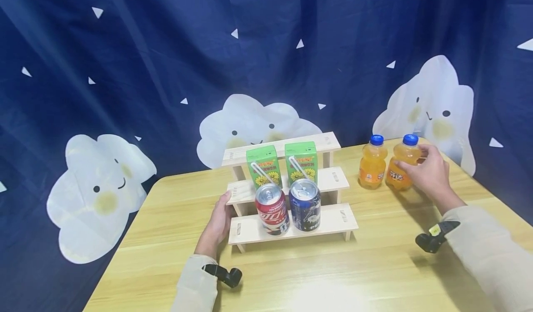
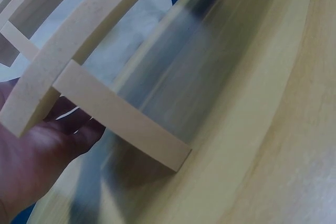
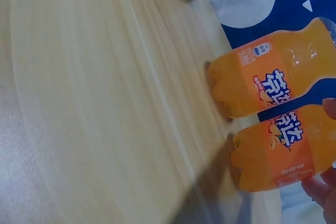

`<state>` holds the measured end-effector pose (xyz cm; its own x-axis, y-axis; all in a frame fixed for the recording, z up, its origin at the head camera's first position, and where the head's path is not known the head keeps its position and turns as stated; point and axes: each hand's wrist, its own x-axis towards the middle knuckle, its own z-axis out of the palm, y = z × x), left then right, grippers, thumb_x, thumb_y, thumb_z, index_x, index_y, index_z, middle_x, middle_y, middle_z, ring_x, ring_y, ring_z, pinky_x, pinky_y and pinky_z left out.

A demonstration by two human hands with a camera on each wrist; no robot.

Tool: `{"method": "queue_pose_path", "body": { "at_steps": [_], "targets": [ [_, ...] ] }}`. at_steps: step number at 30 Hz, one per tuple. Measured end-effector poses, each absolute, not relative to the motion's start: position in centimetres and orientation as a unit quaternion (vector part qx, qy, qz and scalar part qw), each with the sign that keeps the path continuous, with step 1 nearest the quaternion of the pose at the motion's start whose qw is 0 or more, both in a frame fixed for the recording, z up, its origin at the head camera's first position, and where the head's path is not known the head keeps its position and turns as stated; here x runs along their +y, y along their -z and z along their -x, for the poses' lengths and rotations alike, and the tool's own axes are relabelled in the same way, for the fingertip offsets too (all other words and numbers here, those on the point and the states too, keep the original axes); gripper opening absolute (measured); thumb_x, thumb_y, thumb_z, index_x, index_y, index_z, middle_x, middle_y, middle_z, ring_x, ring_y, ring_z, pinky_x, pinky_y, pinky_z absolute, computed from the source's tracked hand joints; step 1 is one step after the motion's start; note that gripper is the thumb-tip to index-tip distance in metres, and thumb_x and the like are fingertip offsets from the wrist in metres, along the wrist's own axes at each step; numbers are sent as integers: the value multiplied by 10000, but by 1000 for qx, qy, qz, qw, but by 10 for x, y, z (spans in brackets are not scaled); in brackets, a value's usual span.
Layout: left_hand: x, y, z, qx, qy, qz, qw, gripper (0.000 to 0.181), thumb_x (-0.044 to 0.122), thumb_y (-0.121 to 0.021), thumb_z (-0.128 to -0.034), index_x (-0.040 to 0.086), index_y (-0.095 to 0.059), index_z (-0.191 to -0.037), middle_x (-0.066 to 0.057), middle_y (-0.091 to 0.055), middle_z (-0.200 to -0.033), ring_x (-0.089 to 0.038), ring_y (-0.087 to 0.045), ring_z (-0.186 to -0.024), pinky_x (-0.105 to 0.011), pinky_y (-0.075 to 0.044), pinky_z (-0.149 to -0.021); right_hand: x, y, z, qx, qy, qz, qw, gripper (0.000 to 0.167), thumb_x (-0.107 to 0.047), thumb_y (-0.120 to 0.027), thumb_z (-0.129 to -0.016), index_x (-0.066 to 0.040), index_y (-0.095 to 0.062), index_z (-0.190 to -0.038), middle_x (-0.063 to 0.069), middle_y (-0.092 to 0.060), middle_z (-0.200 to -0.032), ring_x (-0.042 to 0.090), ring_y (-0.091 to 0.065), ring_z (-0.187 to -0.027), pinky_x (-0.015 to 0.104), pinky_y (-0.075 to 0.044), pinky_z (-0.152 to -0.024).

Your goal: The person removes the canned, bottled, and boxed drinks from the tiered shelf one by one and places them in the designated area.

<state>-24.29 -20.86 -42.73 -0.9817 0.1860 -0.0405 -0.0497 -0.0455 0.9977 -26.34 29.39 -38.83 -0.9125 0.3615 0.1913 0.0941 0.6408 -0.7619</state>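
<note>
My right hand (image 1: 430, 173) grips the right one of two orange drink bottles (image 1: 400, 168) with blue caps; its fingertips show at the edge of the right wrist view beside that bottle (image 3: 278, 153). The other bottle (image 1: 372, 164) stands just left of it. My left hand (image 1: 218, 221) lies against the left side of a three-step wooden rack (image 1: 245, 228); in the left wrist view the hand (image 2: 47, 156) is behind the rack's end (image 2: 121, 116), its fingers partly hidden. A red can (image 1: 272, 212) and a dark blue can (image 1: 306, 208) stand on the lowest step.
Two green drink cartons (image 1: 264, 164) with straws stand on the middle step, behind the cans. The top step (image 1: 275, 150) is bare. All of it sits on a light wooden table (image 1: 175, 219), with a dark blue cloud-patterned curtain (image 1: 266, 62) behind.
</note>
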Motion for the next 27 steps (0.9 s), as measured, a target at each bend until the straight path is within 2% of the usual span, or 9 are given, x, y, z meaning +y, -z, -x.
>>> {"method": "queue_pose_path", "body": {
  "at_steps": [6,15,20,27],
  "targets": [
    [-208,425,245,681,-726,-50,84,607,442,-149,-997,55,-252,-1454,-209,-346,-1429,-310,-378,-1281,-484,-286,-1072,293,387,262,-887,-409,133,167,921,-500,-656,-815,29,-234,-1440,317,-385,-1375,473,-418,-1198,580,-361,-972],
    [-208,426,245,685,-723,-45,79,614,442,-154,-997,41,-270,-1447,-219,-351,-1422,-336,-357,-1302,-499,-272,-1079,294,376,259,-891,-418,128,128,966,-482,-646,-836,46,-137,-1465,358,-321,-1399,517,-369,-1226,599,-336,-989],
    [-210,427,243,690,-718,-40,86,620,454,-145,-993,61,-253,-1460,-218,-341,-1435,-347,-349,-1304,-513,-266,-1077,294,365,256,-881,-441,113,133,1006,-480,-656,-831,35,-86,-1480,337,-294,-1436,504,-329,-1273,598,-312,-1010],
    [-210,428,243,686,-721,-44,89,624,459,-151,-990,70,-231,-1471,-209,-315,-1459,-355,-318,-1330,-526,-241,-1092,293,350,250,-869,-459,99,158,956,-463,-648,-842,30,-130,-1477,322,-323,-1432,495,-336,-1271,592,-316,-1011]
  ]
}}
